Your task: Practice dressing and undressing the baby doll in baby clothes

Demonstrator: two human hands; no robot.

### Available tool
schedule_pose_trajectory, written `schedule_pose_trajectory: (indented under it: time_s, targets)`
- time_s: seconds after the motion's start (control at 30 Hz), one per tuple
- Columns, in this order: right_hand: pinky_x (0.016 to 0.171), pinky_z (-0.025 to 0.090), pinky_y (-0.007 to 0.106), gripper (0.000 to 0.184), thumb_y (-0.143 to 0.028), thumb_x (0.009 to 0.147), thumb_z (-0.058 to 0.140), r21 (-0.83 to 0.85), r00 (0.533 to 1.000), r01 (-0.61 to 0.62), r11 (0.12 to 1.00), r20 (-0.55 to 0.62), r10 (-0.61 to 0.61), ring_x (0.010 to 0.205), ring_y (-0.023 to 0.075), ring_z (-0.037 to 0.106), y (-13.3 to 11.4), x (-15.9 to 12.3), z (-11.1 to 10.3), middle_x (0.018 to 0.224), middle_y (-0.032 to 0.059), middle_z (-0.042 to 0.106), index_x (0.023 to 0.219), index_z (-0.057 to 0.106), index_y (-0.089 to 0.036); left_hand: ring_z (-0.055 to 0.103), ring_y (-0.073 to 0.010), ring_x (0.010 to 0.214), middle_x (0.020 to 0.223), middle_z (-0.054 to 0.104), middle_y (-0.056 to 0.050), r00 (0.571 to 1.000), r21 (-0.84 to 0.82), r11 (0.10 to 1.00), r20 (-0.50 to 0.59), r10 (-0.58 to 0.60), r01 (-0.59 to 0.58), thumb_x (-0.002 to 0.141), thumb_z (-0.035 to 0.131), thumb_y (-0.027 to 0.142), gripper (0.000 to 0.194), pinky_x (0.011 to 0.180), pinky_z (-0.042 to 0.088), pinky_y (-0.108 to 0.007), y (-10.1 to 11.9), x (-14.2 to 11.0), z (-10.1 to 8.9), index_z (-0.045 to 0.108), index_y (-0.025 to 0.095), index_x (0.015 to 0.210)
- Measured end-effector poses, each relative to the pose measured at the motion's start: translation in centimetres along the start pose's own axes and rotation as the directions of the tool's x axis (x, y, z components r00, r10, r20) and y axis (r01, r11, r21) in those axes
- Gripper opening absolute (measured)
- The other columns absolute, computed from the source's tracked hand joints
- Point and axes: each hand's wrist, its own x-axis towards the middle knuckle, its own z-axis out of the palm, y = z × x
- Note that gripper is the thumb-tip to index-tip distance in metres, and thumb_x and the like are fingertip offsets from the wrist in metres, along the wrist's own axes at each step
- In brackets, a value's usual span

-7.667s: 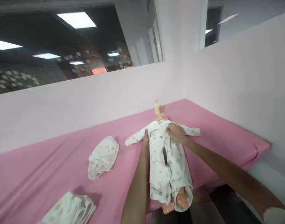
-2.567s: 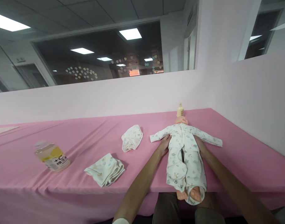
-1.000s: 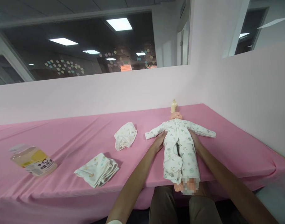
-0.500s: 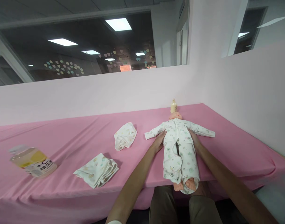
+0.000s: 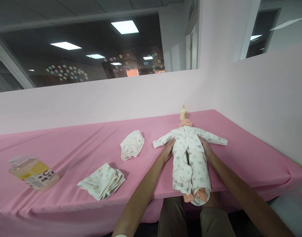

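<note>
A baby doll (image 5: 189,154) in a white patterned sleepsuit lies on its back on the pink-covered table (image 5: 74,154), feet hanging past the front edge. My left hand (image 5: 168,149) rests flat against the doll's left side under its sleeve, fingers stretched. On the other flank lies my right hand (image 5: 205,147), pressed to the doll's waist below the other sleeve, fingers extended. Both hands clasp the torso from either side. A small feeding bottle (image 5: 183,113) stands just behind the doll's head.
A folded patterned cloth (image 5: 102,181) lies near the front edge, a crumpled cloth (image 5: 132,148) further back. At far left a plastic drink bottle (image 5: 33,172) lies on its side. Pale walls close the table at the back and right. My knees show below the edge.
Over the last second almost nothing moved. Earlier my hands worked at the doll's chest; they have since shifted to its sides, and my view has pulled back and left.
</note>
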Motion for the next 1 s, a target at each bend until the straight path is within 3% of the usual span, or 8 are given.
schedule_pose_trajectory:
  time_s: [0.27,0.47,1.0]
  targets:
    - [0.094,0.052,0.037,0.037,-0.048,0.08,0.061,-0.006,1.0,0.017,1.0,-0.006,-0.017,0.103,0.0243,0.065,0.4,0.6,-0.5,0.096,0.0037,0.073,0.105,0.069,-0.021,0.043,-0.029,0.134,0.139,0.053,-0.01,1.0,0.016,1.0,0.002,-0.021,0.021,0.085,0.061,0.046,0.051,0.113,0.035,-0.044,0.0,0.0,-0.2,0.057,0.02,0.129]
    - [0.092,0.052,0.032,0.035,-0.044,0.081,0.062,0.02,1.0,0.003,1.0,-0.015,-0.002,0.102,0.024,0.065,0.5,0.8,-0.6,0.093,0.0066,0.074,0.103,0.069,-0.018,0.044,-0.0286,0.133,0.141,0.05,-0.01,0.999,-0.006,0.999,-0.023,-0.044,0.044,0.085,0.062,0.041,0.05,0.112,0.036,-0.042,0.2,0.0,0.0,0.056,0.019,0.13]
    - [0.099,0.05,0.037,0.042,-0.047,0.083,0.06,0.038,0.999,0.009,0.999,-0.034,-0.008,0.111,0.0238,0.062,0.0,0.1,0.0,0.105,0.0064,0.072,0.114,0.065,-0.019,0.045,-0.0285,0.132,0.139,0.052,-0.011,1.0,0.003,1.0,-0.017,-0.022,0.022,0.085,0.062,0.042,0.05,0.111,0.036,-0.042,0.2,-0.2,0.2,0.058,0.019,0.129]
